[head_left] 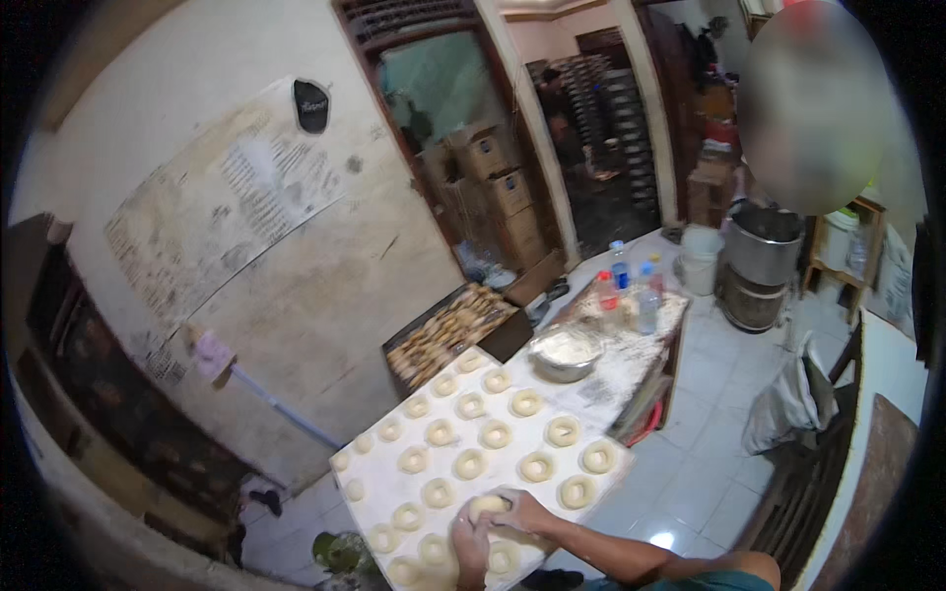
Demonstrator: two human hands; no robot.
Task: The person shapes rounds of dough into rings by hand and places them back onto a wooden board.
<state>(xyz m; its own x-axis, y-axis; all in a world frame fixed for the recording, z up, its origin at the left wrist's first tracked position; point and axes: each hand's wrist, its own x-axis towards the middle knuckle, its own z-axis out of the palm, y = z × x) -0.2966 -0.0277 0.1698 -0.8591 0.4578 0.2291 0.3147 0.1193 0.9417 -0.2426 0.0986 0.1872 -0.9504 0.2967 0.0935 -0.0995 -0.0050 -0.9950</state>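
Observation:
A pale ring of dough (486,507) is held between my two hands, just above a white floured board (507,443). My left hand (471,540) closes on its near left side. From the right, my right hand (520,512) grips the same piece, and pale flour dusts the fingers. Rows of similar dough rings lie on the board, one of them (536,466) just beyond my right hand and another (438,493) past my left. The exact finger placement is too small to make out.
Behind the board stand a metal bowl of flour (567,353) and several plastic bottles (647,300) on a floured table (616,379). A dark tray of browned pieces (448,335) sits against the wall. A sack (788,404) and a large metal pot (761,251) are on the right.

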